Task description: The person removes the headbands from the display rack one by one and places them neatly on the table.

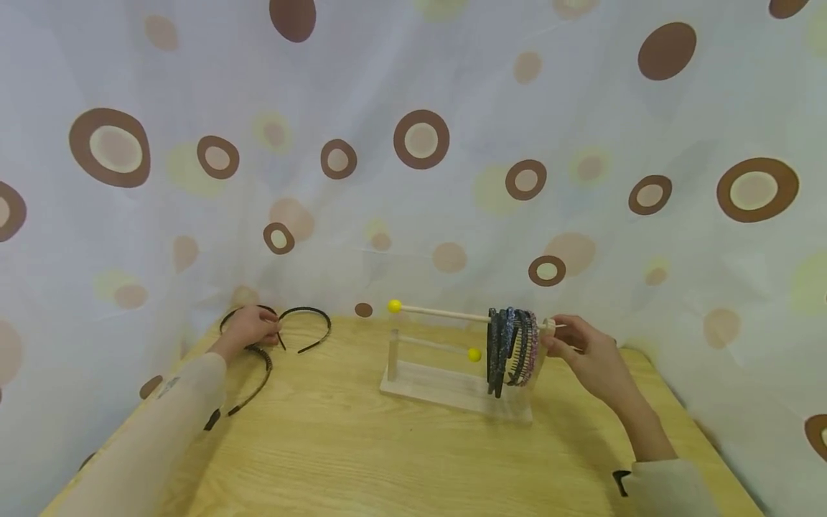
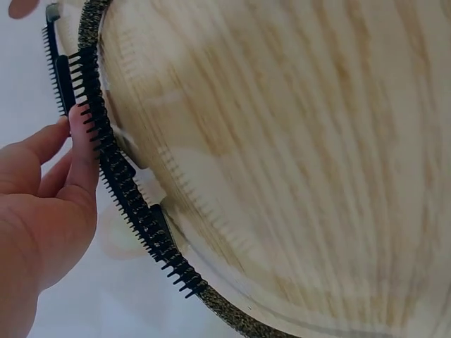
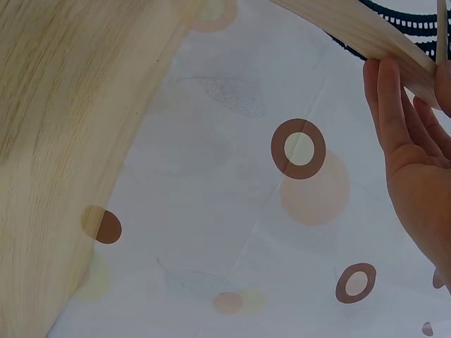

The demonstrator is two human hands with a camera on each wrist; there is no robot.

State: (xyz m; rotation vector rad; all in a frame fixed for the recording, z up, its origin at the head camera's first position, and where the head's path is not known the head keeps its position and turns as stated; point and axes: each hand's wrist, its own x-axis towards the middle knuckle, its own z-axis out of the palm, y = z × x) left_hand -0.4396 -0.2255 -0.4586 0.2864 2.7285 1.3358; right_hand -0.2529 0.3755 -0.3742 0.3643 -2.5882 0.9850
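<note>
At the far left of the table, my left hand (image 1: 250, 327) pinches a thin dark headband near the other loose ones. In the left wrist view its thumb and finger close near a black end, behind a toothed headband (image 2: 116, 162) with a speckled band. A dark headband (image 1: 306, 309) arches just right of this hand, and a speckled one (image 1: 264, 375) curves below it. My right hand (image 1: 589, 353) grips the right upright of a wooden stand (image 1: 446, 388), beside the rod's end. Several glittery headbands (image 1: 502, 352) hang bunched at the right of the upper rod (image 1: 442, 313).
Yellow balls cap the upper rod (image 1: 394, 306) and a lower rod (image 1: 474, 355). A light wood table (image 1: 323, 445) carries everything, its right edge (image 1: 701, 424) past the right hand. A dotted curtain (image 1: 413, 215) hangs close behind and at both sides.
</note>
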